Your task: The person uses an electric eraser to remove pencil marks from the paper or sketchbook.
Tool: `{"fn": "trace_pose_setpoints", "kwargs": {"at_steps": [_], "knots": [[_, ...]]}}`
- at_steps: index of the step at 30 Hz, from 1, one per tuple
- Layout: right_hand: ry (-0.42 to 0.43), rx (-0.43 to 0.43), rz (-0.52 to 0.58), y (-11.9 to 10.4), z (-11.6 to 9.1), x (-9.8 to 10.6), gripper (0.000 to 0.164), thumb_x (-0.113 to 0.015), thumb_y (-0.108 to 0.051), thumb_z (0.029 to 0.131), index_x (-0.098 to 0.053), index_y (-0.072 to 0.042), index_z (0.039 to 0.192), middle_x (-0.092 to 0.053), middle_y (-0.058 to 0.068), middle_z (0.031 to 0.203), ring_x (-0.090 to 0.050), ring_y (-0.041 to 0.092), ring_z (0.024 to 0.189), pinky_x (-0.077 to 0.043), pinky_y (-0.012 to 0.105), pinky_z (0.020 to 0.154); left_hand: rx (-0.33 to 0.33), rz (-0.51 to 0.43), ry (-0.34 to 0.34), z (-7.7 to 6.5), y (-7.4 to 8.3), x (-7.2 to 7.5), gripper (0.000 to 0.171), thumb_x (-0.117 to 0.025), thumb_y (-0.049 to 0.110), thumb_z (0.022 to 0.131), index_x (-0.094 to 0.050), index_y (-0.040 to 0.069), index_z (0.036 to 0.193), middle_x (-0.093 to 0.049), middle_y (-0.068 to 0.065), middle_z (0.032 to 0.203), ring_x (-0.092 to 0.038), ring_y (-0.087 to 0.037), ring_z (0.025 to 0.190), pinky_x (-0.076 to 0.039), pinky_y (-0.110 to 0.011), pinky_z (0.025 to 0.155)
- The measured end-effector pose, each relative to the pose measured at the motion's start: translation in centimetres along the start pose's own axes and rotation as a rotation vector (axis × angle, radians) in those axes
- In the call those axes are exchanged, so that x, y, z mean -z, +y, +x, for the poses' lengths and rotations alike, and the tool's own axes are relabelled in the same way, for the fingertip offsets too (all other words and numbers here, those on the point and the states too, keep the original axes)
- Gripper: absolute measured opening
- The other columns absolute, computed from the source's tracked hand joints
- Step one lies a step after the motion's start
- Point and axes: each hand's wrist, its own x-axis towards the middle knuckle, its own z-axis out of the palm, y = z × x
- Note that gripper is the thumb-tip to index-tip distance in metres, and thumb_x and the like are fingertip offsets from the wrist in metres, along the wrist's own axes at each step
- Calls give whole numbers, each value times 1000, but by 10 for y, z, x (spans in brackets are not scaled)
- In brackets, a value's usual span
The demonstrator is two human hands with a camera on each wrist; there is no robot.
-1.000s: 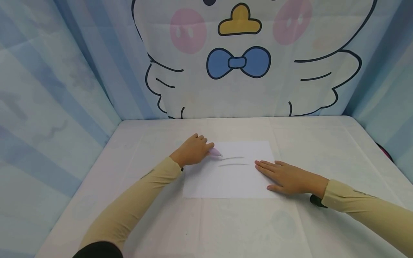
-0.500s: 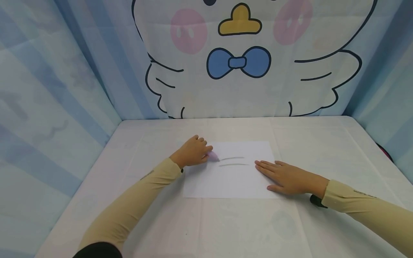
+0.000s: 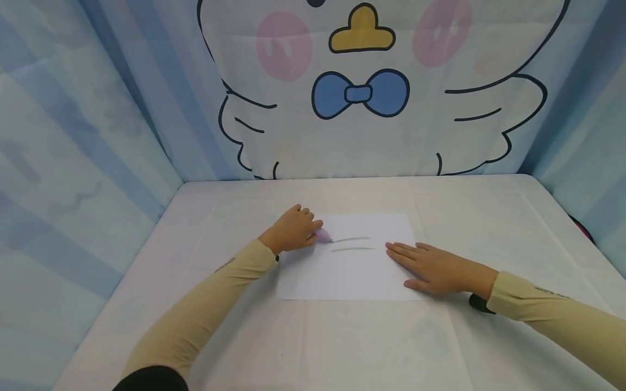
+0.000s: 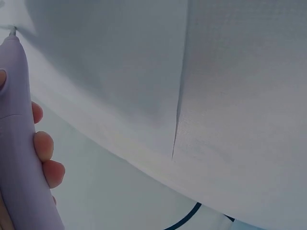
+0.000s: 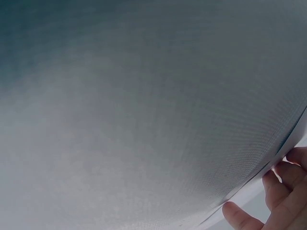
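My left hand grips a thick lilac pen-like tool with a narrow metal tip; I cannot tell its exact kind. In the left wrist view the tool's smooth body stands at the left edge, fingertips wrapped round it. Its tip is at the left end of the upper of two grey lines on a white paper sheet. Flat on the sheet's right side rests my right hand, fingers spread. The right wrist view catches its fingers at the paper's edge.
A pale cloth covers the table around the sheet. Behind it hangs a curtain with a cartoon figure and a blue bow tie. Blue and white curtains enclose both sides.
The tool's tip has come down and slightly left, from above the upper line to its left end. The right hand has stayed in place on the sheet.
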Motion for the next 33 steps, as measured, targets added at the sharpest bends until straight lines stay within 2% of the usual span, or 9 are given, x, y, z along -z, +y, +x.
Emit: {"fn": "trace_pose_setpoints", "kwargs": {"at_steps": [11, 23, 33], "knots": [[7, 0, -5, 2, 1, -2, 71, -46, -47, 95, -22, -7, 149, -21, 9, 157, -26, 29, 143, -30, 53, 108, 6, 15, -38, 4, -2, -5, 17, -53, 27, 91, -62, 15, 101, -67, -3, 81, -58, -18, 75, -42, -32, 75], [1, -2, -3, 1, 1, 0, 69, -45, -45, 96, -23, -6, 148, -22, 10, 157, -26, 29, 142, -30, 54, 107, 2, 30, -58, 6, -2, -4, 18, -53, 28, 92, -63, 15, 102, -67, -3, 81, -59, -18, 76, -43, -33, 77], [14, 7, -10, 0, 1, -1, 69, -45, -46, 96, -24, -5, 148, -23, 10, 156, -28, 30, 142, -31, 54, 107, -8, 43, -45, 6, 0, -4, 18, -53, 28, 92, -63, 16, 100, -67, -2, 80, -59, -17, 75, -43, -32, 75]]}}
